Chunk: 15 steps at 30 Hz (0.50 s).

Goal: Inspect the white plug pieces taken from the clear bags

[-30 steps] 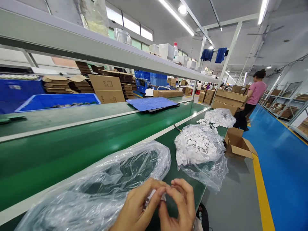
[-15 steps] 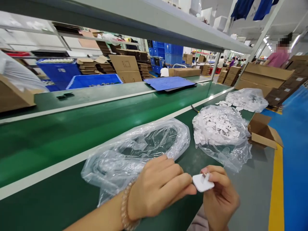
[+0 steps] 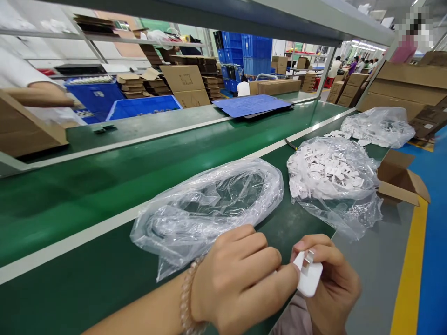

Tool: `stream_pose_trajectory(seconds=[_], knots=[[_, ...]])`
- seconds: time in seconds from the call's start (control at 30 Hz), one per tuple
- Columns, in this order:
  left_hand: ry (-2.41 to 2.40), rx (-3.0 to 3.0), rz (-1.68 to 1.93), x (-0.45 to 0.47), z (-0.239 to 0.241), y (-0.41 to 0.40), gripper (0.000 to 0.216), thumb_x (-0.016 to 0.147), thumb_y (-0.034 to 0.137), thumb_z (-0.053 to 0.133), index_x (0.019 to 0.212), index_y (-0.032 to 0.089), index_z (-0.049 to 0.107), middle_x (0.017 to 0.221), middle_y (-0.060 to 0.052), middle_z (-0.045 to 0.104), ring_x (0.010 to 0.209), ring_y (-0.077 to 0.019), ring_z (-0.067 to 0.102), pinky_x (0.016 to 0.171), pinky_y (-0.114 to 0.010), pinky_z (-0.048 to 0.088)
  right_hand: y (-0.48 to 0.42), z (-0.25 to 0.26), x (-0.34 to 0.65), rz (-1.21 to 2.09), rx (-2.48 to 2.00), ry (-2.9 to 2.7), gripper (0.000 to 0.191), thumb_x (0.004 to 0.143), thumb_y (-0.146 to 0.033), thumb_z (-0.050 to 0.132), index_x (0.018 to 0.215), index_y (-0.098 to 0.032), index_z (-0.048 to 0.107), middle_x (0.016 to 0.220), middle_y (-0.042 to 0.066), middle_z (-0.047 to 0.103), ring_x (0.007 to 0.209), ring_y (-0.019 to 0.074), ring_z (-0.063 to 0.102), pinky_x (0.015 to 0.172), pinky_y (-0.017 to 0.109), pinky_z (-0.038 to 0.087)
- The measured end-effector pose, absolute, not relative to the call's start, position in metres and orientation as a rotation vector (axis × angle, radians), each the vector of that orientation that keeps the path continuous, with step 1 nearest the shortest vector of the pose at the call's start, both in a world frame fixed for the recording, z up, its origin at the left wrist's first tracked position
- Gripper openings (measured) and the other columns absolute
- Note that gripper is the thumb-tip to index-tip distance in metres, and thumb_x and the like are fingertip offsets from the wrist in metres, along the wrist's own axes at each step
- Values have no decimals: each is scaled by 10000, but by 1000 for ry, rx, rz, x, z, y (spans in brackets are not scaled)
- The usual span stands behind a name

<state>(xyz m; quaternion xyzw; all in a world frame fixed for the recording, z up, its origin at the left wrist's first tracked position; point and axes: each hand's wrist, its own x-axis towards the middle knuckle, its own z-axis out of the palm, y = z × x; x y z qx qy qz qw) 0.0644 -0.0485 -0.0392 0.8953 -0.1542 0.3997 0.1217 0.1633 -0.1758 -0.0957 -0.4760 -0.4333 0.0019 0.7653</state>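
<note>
A small white plastic plug plate (image 3: 310, 281) with metal prongs is held over the front edge of the bench. My right hand (image 3: 333, 279) pinches it between thumb and fingers from the right. My left hand (image 3: 240, 279), with a beaded bracelet (image 3: 188, 298) at the wrist, is closed, its index finger and thumb side against the plate's left edge. The left thumb tip is hidden. Behind my left hand lies a clear plastic bag (image 3: 209, 200) with its rim rolled open. Further right, another bag (image 3: 328, 172) holds many similar white plug pieces.
A third bag (image 3: 380, 125) of white pieces lies farther back, beside an open carton (image 3: 401, 177) at the bench edge. Beyond the green belt (image 3: 104, 163) are a blue sheet (image 3: 253, 106) and a blue bin (image 3: 143, 109). Another person's arm (image 3: 42, 95) shows at left.
The plug plate has been tilted more upright, and my left fingers have closed in on its edge. The view has shifted slightly; another person's arm has appeared at far left.
</note>
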Motion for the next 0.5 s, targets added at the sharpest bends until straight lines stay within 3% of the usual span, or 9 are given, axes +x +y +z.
stream_pose_trajectory(seconds=[0.2,0.37,0.5], knots=[[-422,2646,1152,64,-38,-45,238,997,127,331,953,128,564,624,-23,614,515,-144,430,525,-312,273,-176,-91,164,-210,-1027,-956,98,874,-127,674,961,-163,646,886,21,624,764,123,579,601,260,522],[-443,2715,1003,64,-34,-44,248,1008,124,312,965,120,556,645,-36,642,523,-143,478,521,-305,307,-175,-85,161,-333,-1051,-948,126,821,-72,714,899,-136,638,871,16,624,690,114,569,505,270,506],[-417,2642,1157,68,-41,-45,262,1010,137,305,933,132,556,613,-22,618,492,-134,456,507,-303,293,-176,-89,159,-416,-1129,-935,114,809,-80,722,832,-153,638,871,25,636,681,129,585,476,289,511]])
